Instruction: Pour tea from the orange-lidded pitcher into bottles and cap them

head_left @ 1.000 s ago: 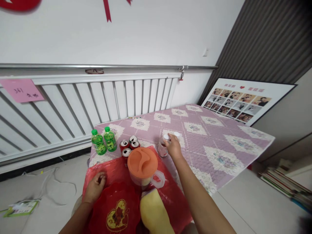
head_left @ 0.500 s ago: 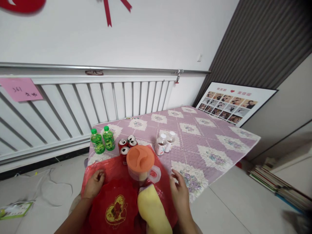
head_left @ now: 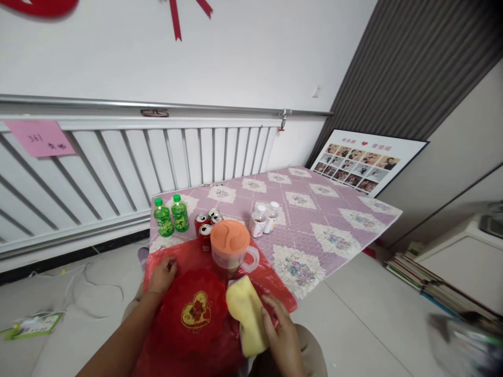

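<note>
Right hand (head_left: 282,331) by yellow cloth (head_left: 247,306); left hand (head_left: 162,274) curled.

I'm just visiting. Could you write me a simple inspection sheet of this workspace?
Surface: purple floral tablecloth; red plastic sheet at its near end.
Things at hand: red tray with gold heart; yellow pad to its right, cloth or sponge unclear.
Clutter: orange-lidded pitcher, four drink cans, two green-capped bottles, two white-capped bottles, all upright.
Left grip: bare hand, loosely curled beside the tray; nothing seen in it.
Right grip: bare hand at the pad's right edge; firm hold cannot be confirmed.
Cables: thin, pale, cable-like loops on the left floor.
Surroundings: white radiator, pink note, photo board, stacked books.
</note>
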Tool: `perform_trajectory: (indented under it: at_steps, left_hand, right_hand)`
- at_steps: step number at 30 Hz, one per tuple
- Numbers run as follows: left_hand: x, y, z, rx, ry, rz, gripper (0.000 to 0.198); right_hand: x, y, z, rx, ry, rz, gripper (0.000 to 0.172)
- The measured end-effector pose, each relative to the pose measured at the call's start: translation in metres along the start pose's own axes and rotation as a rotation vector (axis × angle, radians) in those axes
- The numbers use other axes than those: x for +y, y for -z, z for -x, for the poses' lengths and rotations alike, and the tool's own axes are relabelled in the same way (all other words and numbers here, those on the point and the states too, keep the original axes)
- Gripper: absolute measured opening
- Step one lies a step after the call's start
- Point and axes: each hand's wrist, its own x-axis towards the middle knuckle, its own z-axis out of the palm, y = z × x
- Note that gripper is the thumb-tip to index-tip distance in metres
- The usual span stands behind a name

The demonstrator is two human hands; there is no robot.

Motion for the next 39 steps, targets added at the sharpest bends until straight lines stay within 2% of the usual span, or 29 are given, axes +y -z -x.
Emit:
perform_trajectory:
  at_steps: [6,14,17,21,25,29,32,36,39]
  left_hand:
    - [0.014,0.008,-0.007,-0.073,-0.036,0.002,0.025]
    - [0.014,0.020,-0.018,-0.138,-0.027,0.118,0.018]
    - [0.015,0.029,-0.020,-0.119,-0.029,0.207,0.020]
    - [0.011,0.046,-0.013,-0.017,0.019,0.327,0.030]
    - [0.001,0.063,0.013,0.108,0.081,0.432,0.042]
    - [-0.005,0.070,0.052,0.184,0.126,0.499,0.042]
    - [-0.004,0.065,0.081,0.214,0.158,0.511,0.037]
    - [0.002,0.053,0.112,0.156,0.151,0.464,0.037]
    - [0.005,0.043,0.130,0.131,0.047,0.364,0.043]
  right_hand:
    - [-0.003,0.002,0.015,-0.051,0.029,0.031,0.029]
    - [-0.007,0.005,0.024,-0.072,0.004,0.055,0.041]
    - [-0.008,0.004,0.022,-0.094,0.013,0.067,0.045]
    - [-0.008,0.002,0.019,-0.124,0.046,0.096,0.050]
    - [-0.009,-0.004,0.016,-0.159,0.065,0.120,0.051]
    - [-0.012,-0.012,0.011,-0.180,0.076,0.101,0.051]
    - [-0.015,-0.018,0.005,-0.223,0.050,0.052,0.046]
    - [-0.016,-0.025,0.000,-0.276,0.024,0.016,0.041]
    - [-0.016,-0.029,0.000,-0.275,0.050,0.026,0.042]
